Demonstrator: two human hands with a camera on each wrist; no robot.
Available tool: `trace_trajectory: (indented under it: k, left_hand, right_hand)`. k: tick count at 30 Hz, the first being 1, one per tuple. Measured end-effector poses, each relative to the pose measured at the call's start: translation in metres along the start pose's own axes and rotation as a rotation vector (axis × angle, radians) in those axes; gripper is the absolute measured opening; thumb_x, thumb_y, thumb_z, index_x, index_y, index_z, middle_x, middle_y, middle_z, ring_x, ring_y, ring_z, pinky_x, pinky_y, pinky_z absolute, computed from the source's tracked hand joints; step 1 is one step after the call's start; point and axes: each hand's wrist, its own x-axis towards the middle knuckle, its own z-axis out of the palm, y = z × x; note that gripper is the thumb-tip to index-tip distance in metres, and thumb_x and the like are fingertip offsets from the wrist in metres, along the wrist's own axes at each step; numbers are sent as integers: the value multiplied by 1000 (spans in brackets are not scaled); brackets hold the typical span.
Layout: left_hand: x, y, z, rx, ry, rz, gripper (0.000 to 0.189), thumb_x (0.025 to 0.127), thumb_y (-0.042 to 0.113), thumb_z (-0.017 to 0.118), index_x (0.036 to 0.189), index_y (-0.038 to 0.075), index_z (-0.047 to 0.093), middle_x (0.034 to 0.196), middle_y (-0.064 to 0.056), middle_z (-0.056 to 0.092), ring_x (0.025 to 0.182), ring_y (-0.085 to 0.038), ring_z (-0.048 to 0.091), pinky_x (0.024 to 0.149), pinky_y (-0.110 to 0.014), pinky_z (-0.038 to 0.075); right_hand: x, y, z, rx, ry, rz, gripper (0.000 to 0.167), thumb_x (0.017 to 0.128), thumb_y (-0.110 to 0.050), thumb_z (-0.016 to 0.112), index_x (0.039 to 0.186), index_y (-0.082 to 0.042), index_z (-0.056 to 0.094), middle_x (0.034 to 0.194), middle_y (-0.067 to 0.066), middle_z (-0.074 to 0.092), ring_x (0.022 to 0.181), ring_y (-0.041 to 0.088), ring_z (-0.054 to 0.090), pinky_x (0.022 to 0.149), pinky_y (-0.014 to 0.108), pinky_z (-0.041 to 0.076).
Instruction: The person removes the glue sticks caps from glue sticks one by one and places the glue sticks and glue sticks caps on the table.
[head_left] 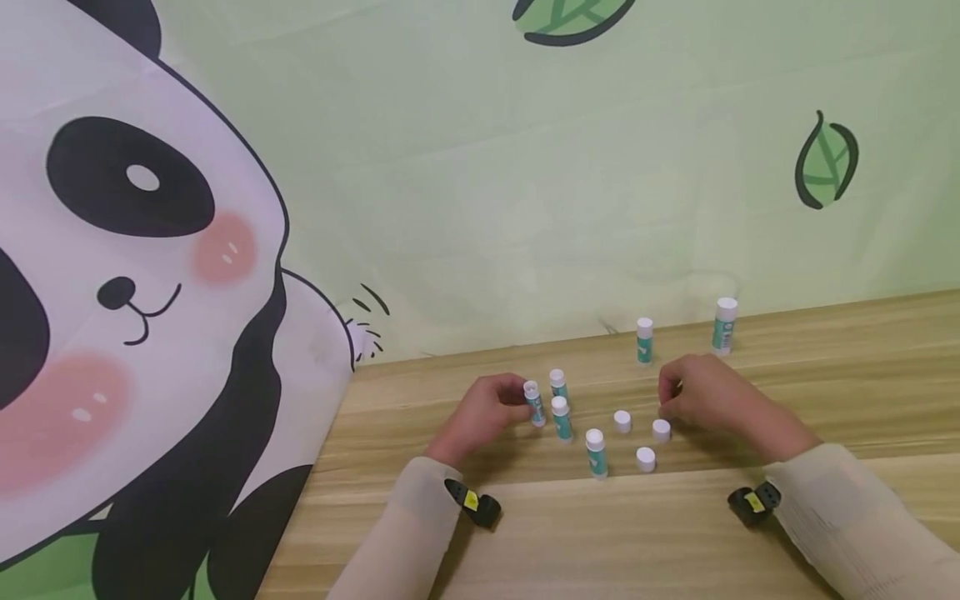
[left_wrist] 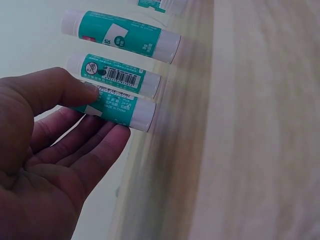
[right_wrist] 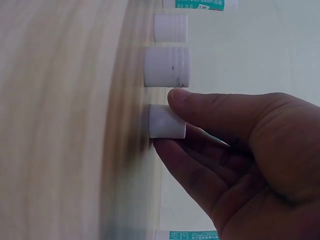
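Note:
At the left of the group, my left hand (head_left: pixel 486 408) pinches a teal-and-white glue stick (head_left: pixel 534 406) with an uncapped top. In the left wrist view, thumb and fingers lie along the glue stick (left_wrist: pixel 117 107). Close by are more uncapped glue sticks: a rear one (head_left: pixel 558 387), one beside it (head_left: pixel 562 419) and a front one (head_left: pixel 596 454). My right hand (head_left: pixel 708 400) pinches a small white cap (right_wrist: pixel 166 122) near the tabletop; the fingers hide that cap in the head view. Other white caps (head_left: pixel 622 422) lie nearby, including one (head_left: pixel 661 430) just before its fingertips.
A thin capped glue stick (head_left: pixel 645 342) and a thicker one (head_left: pixel 724 326) stand at the back, near a green backdrop (head_left: pixel 450 167) with a printed panda. The wooden table (head_left: pixel 600 542) runs across the front. Each wrist carries a black camera.

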Motion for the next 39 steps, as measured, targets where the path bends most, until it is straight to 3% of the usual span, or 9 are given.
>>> trace_trajectory:
  k: [16, 25, 31, 36, 39]
  left_hand:
    - [0, -3, -1, -28, -3, 19, 24, 85, 11, 71, 108, 6, 67, 106, -7, 70, 100, -17, 65, 90, -34, 53]
    - [-2, -3, -2, -61, -22, 36, 35, 85, 9, 70, 119, 8, 63, 113, -4, 68, 106, -19, 63, 96, -38, 50]
    - [-5, 6, -10, -91, -3, 10, 39, 87, 13, 69, 124, 14, 60, 119, -2, 66, 111, -19, 62, 98, -39, 50]
    - [-7, 15, -16, -70, 21, 4, 39, 87, 19, 71, 124, 18, 60, 121, -5, 64, 114, -22, 61, 96, -38, 52]
    - [-7, 20, -18, -44, 49, 37, 39, 87, 21, 71, 124, 16, 60, 122, -7, 63, 116, -26, 60, 98, -40, 51]
  right_hand:
    - [1, 0, 1, -6, -1, 0, 16, 80, -13, 75, 73, -14, 61, 71, 0, 57, 68, 16, 50, 58, 27, 40]
    - [0, -5, -2, -12, 49, -47, 12, 83, -18, 74, 78, -13, 64, 79, -1, 66, 69, 13, 52, 58, 27, 43]
    - [-2, -11, -6, -32, 85, -70, 12, 84, -17, 73, 78, -13, 63, 79, 0, 68, 66, 13, 53, 56, 26, 43]
    - [-5, -17, -14, -65, 121, -76, 11, 84, -17, 72, 80, -11, 64, 81, 2, 70, 74, 16, 62, 58, 27, 47]
    - [-7, -22, -19, -55, 131, -76, 10, 85, -17, 72, 82, -10, 65, 82, 2, 71, 80, 20, 66, 60, 29, 50]
